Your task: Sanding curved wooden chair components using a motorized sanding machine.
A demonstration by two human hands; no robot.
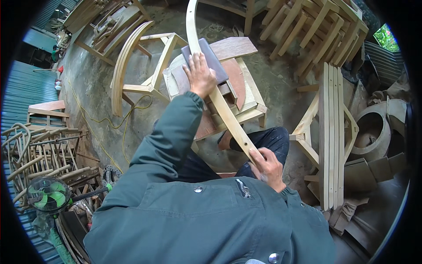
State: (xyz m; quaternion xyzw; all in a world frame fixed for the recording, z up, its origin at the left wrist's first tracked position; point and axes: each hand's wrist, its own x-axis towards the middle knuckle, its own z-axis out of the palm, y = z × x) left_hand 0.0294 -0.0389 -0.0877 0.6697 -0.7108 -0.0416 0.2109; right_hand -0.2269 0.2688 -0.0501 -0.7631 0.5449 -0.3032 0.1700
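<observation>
A long, gently curved wooden slat runs from the far side down toward my right knee, with small dark holes in it. My left hand lies on the slat's middle, fingers spread and fairly flat. Beneath the slat there is a grey rectangular block. My right hand is closed around the slat's near end, its fingertips partly hidden. Under these sits a low wooden work stand, with thin reddish boards and a pale plank on top.
Left of the stand is a wooden frame with a curved side; a yellow cord crosses the concrete floor. Several slats rest on another frame at right. Stacked frames stand far right, a green-bladed fan at left.
</observation>
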